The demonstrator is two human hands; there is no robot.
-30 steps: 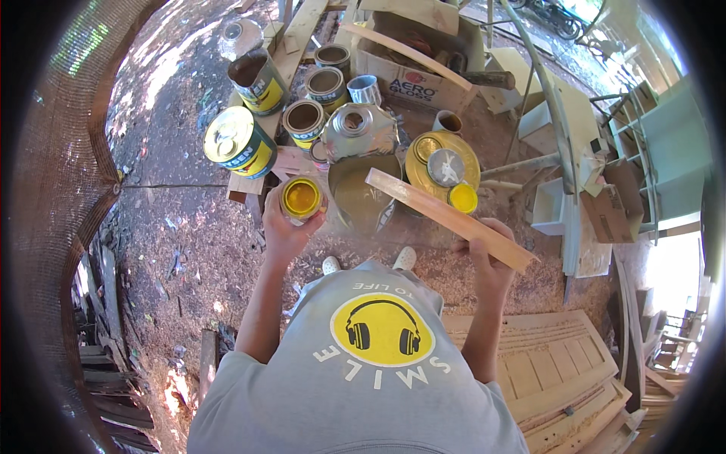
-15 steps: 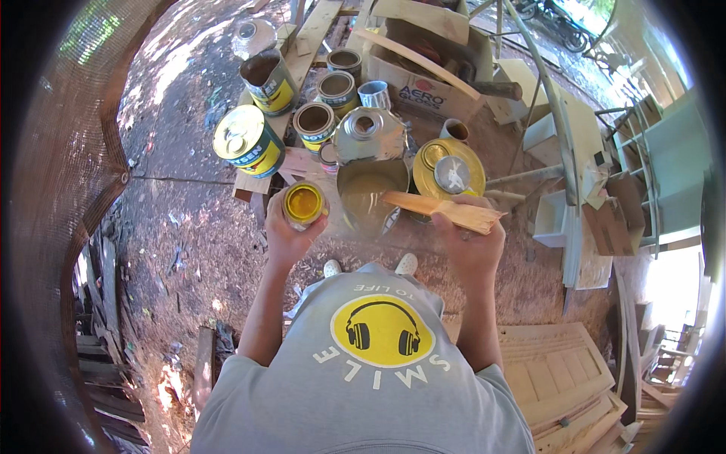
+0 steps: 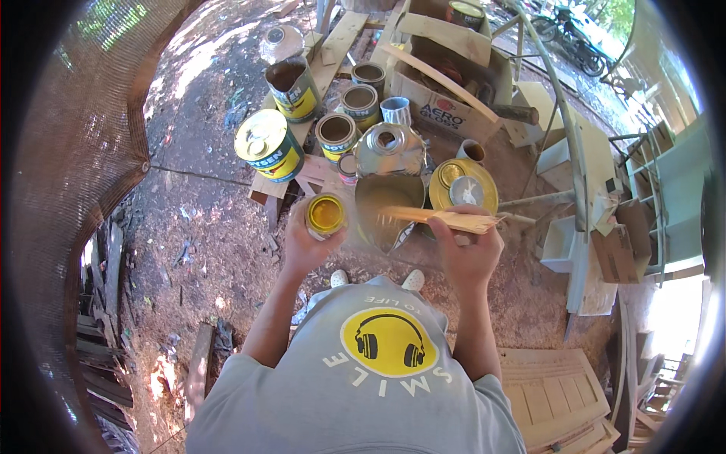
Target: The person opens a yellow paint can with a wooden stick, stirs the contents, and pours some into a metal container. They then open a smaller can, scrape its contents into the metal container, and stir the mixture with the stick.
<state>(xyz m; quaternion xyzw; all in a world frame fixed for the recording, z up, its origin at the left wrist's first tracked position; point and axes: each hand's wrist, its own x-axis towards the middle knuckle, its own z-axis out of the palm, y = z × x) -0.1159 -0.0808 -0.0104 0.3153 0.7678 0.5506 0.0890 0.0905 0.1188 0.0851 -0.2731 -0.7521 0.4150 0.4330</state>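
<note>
My left hand [image 3: 304,246] is closed around a small open can [image 3: 325,215] with yellow-orange paint inside. In my right hand [image 3: 470,257] a flat, splintered piece of wood [image 3: 446,219] is gripped at its right end. The stick's left end is smeared by motion and lies over a larger cut-open metal can [image 3: 389,198]. Tan liquid shows in that can, and its bent-back lid [image 3: 388,151] stands up at the far side. Whether the stick touches the liquid I cannot tell. A round yellow lid [image 3: 484,178] sits just beyond my right hand.
Several open paint cans [image 3: 336,130] and a closed yellow-topped can [image 3: 266,144] stand beyond my left hand. Behind them is a cardboard box [image 3: 446,112] holding scraps. Wooden panels [image 3: 552,390] lie at the lower right. A metal pole [image 3: 563,113] rises on the right.
The whole view has shifted, so the scene sits farther right and lower. Against the cans, my right hand and the stick have moved left. Both hands keep their hold.
</note>
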